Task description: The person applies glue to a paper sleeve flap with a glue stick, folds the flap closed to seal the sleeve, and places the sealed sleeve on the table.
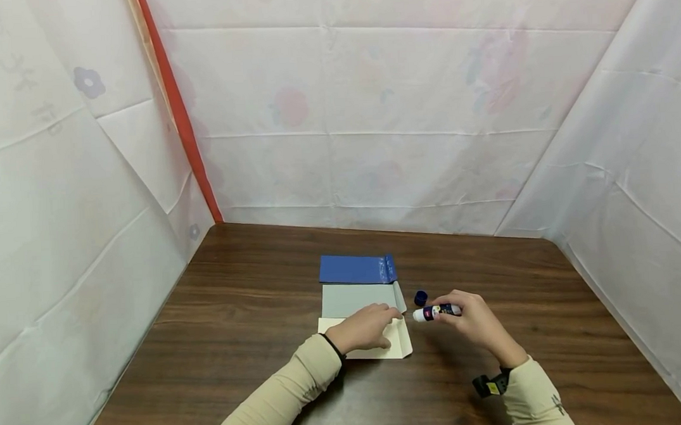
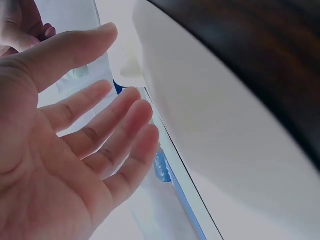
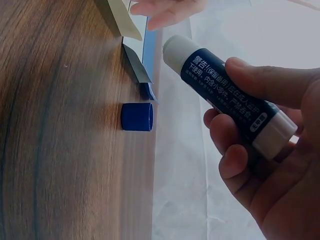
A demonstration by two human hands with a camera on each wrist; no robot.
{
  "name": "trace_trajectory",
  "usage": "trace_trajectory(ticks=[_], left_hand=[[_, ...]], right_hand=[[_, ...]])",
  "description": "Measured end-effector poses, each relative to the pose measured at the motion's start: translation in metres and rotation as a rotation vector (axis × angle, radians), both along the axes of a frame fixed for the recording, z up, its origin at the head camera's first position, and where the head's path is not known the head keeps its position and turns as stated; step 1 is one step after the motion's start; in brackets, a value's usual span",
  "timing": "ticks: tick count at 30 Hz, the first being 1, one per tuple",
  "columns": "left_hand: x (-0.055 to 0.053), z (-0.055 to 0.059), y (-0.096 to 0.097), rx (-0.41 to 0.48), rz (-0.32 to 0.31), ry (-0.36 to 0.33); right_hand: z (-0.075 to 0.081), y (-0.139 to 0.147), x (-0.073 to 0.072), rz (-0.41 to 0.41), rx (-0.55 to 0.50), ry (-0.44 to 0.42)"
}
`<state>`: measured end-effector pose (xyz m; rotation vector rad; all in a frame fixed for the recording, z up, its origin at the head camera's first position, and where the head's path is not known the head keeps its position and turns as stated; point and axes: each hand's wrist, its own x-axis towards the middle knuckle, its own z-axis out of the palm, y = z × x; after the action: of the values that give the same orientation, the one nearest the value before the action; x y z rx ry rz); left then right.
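Observation:
My right hand [image 1: 475,321] grips a glue stick [image 1: 436,312] between thumb and fingers, its white tip uncapped and pointing left. In the right wrist view, the dark label of the glue stick [image 3: 225,85] faces the camera. My left hand [image 1: 364,329] is over a cream envelope [image 1: 404,340], fingers loosely spread and holding nothing; whether they touch the paper I cannot tell. The envelope's flap stands partly raised at its right end. Beyond it lie a grey-green envelope [image 1: 355,297] and a blue envelope [image 1: 351,269], the blue one with whitish smears by its flap.
A dark blue cap [image 1: 421,298] stands on the brown wooden table [image 1: 237,318], right of the envelopes and near the glue stick. Pale printed sheeting [image 1: 416,108] hangs behind the table and along both sides. A red strip [image 1: 179,112] runs down the left rear corner.

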<state>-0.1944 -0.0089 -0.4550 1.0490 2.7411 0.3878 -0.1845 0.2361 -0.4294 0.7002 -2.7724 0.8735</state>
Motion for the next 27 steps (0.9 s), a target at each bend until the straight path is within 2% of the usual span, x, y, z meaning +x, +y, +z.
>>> trace_trajectory(ticks=[5,11,27], left_hand=[[0.0003,-0.0027,0.0022,-0.048,-0.006,-0.005],[-0.0003,-0.0076,0.0059,-0.076,-0.017,0.034],[0.0038,-0.0037,0.0059,-0.114,-0.049,0.067]], right_hand=[[-0.0001,0.0020,-0.0001,-0.027,-0.002,-0.020],[-0.0002,0.0044,-0.0007,-0.046,0.004,-0.041],[-0.0021,0.0088,-0.0010,-0.071,0.000,-0.015]])
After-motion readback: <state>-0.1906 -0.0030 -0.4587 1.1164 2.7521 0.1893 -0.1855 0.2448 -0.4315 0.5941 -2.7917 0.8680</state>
